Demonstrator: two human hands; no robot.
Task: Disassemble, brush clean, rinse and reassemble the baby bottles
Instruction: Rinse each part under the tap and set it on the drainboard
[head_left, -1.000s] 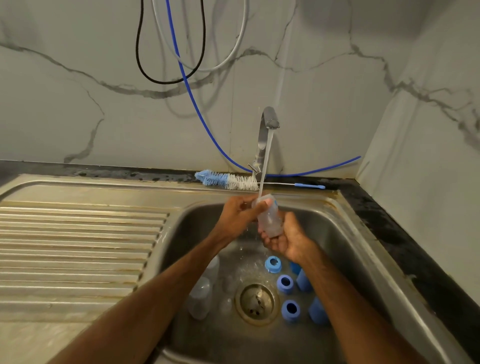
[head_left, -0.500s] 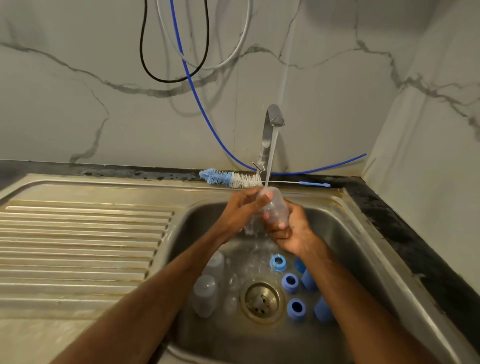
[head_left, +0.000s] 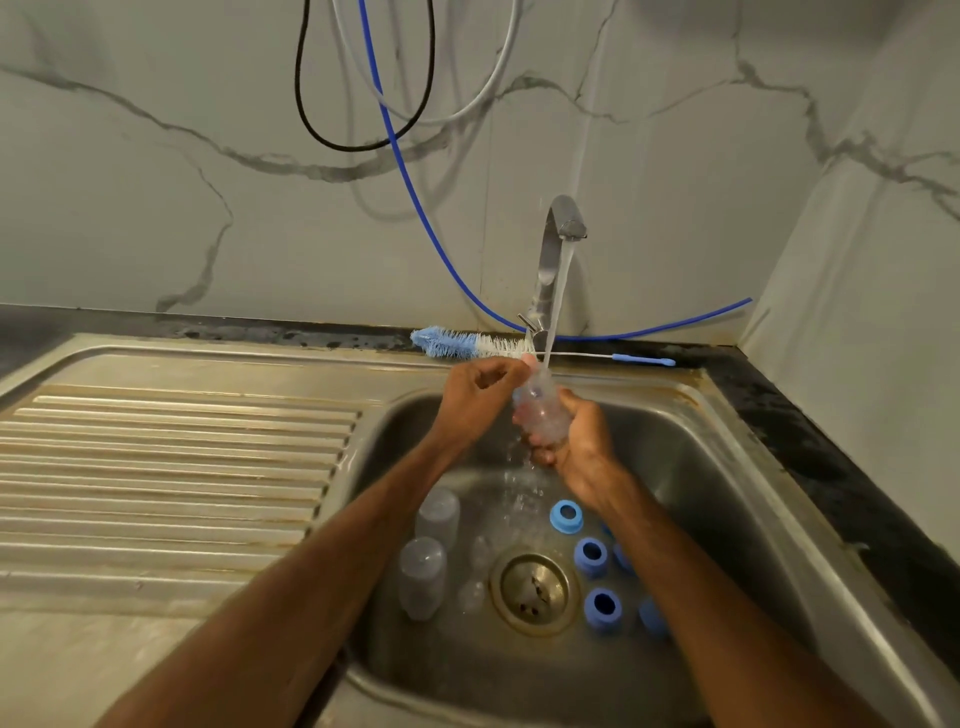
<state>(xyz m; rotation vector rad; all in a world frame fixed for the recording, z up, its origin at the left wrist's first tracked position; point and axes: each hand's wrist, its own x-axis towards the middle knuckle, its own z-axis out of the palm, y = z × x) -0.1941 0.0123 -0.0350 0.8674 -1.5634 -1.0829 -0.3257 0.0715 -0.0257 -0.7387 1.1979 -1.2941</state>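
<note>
Both hands have lifted the clear bottle (head_left: 540, 413) nearer the tap (head_left: 563, 228); right hand (head_left: 576, 441) clasps its base, left hand (head_left: 480, 395) pinches its rim, and wet plastic could slip into the sink (head_left: 727, 493).

brush (head_left: 470, 345) behind sink (head_left: 727, 467) | rings (head_left: 590, 556) R of drain (head_left: 535, 592)

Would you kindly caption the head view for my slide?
Both hands, left hand and right hand, rinse a clear bottle under the running tap.

Kitchen, probably (steel sink (head_left: 701, 415), tap (head_left: 558, 244))
</note>
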